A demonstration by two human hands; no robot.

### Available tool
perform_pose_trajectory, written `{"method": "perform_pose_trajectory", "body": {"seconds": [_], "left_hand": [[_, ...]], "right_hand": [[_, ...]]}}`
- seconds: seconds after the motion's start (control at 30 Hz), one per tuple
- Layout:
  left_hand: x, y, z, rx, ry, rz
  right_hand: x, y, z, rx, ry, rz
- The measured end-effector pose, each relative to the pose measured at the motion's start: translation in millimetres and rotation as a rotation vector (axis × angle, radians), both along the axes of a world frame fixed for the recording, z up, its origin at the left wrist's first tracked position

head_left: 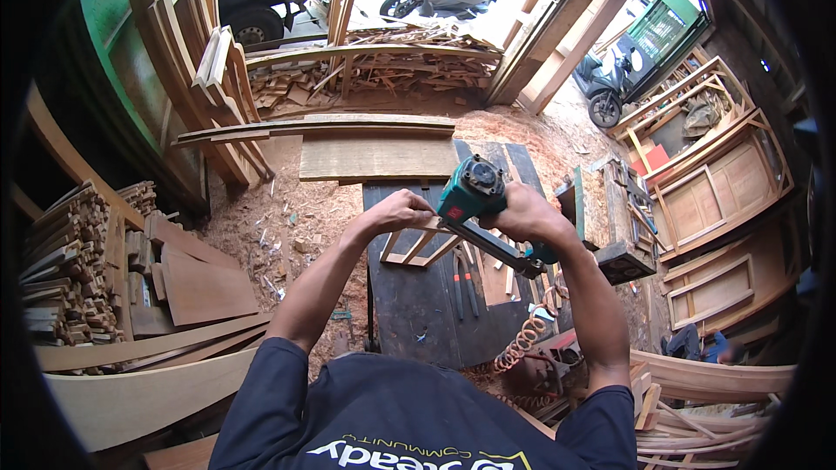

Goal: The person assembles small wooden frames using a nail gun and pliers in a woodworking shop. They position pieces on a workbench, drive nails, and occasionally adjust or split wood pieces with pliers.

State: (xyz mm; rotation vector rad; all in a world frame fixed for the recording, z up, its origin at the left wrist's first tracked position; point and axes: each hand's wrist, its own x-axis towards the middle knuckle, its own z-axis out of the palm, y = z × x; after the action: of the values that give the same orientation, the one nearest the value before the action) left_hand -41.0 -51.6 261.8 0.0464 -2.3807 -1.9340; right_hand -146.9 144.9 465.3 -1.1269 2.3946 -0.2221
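Over the bench (414, 313), the right hand (527, 213) had its fingers wrapped around the grip of a teal nail gun (475, 191). The left hand (402, 211) had its fingertips clamped on the top rail of a slatted frame (405, 259), which stood on the bench toward its far side. The gun's nose was right by that rail; whether they touched, I could not tell. Red-handled pincers (459, 296) lay on the bench, and an orange coiled hose (521, 342) hung at its near right corner. Boards (374, 161) lay at the bench's far edge, wood strips (74, 270) were stacked well left of it, and door panels (710, 204) leaned well right.
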Motion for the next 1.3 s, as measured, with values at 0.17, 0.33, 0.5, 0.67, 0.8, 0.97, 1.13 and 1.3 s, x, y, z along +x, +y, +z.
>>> {"method": "perform_pose_trajectory", "body": {"seconds": [0.17, 0.33, 0.5, 0.67, 0.8, 0.97, 1.13, 1.3], "left_hand": [[-2.0, -0.7, -4.2, -0.049, 0.010, 0.010], [-3.1, -0.3, -5.8, 0.002, 0.021, 0.002], [-2.8, 0.9, -7.2, -0.009, 0.024, 0.020], [-4.2, -2.5, -9.1, -0.117, 0.029, 0.014], [-2.7, -1.0, -11.4, 0.068, -0.032, 0.068], [11.7, 7.6, -18.1, 0.285, -0.028, 0.181], [13.7, 2.1, -28.6, 0.375, 0.033, 0.015], [2.5, -0.8, -37.5, 0.337, 0.132, -0.062]], "right_hand": [[1.3, -0.6, 4.4, 0.021, -0.027, -0.019], [1.1, -1.3, 8.8, 0.044, -0.071, -0.044], [-4.8, -3.3, 4.3, 0.013, -0.084, -0.017], [-11.6, 0.5, 7.8, -0.033, -0.183, -0.063], [-12.3, 5.2, 14.8, -0.022, -0.149, -0.104], [-6.7, 1.4, 17.7, -0.039, -0.102, -0.061], [-1.2, -1.3, 17.9, -0.074, -0.134, -0.043], [-8.2, 10.7, 12.6, -0.016, -0.070, -0.066]]}}
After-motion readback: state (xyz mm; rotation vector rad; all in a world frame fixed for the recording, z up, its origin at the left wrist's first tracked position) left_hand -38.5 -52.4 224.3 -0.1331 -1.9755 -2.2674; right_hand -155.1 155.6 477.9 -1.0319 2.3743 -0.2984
